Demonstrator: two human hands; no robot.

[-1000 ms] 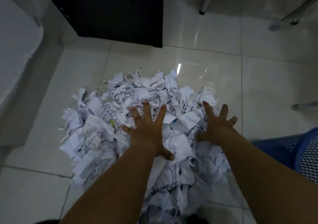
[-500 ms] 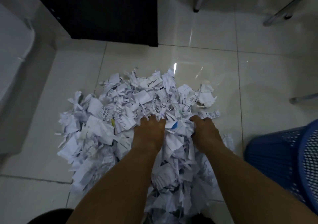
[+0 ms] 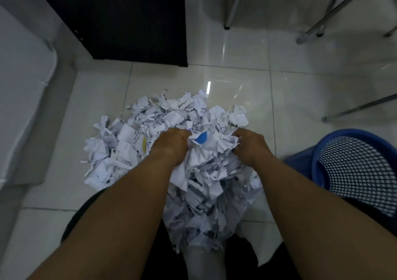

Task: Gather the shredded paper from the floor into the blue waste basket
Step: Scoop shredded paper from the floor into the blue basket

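At the far left a pale, smooth ledge (image 3: 23, 90) is running along the glossy tiled floor (image 3: 300, 107), and a matt black cabinet (image 3: 120, 17) is standing behind. The shredded paper (image 3: 176, 116) is lying heaped on the tiles in the middle, spreading from its loose left fringe towards the person's knees: thin, crumpled white scraps and strips, some printed, one showing a blue patch. The left hand (image 3: 171, 146) is digging into the heap with fingers curled under, clutching one side of a bunch (image 3: 214, 150); the right hand (image 3: 250, 148) is doing the same on the other side, so both are pressing the wad between them. The stuff is looking very light, soft and springy, likely to be shedding bits from any loose hold, so scooping from underneath and squeezing inward is probably serving best. Further right the blue waste basket (image 3: 352, 133), rigid plastic with a mesh wall, is lying tipped just beside the heap, mouth facing the camera, apparently with no paper inside. Chrome chair legs (image 3: 311, 28) are standing beyond.
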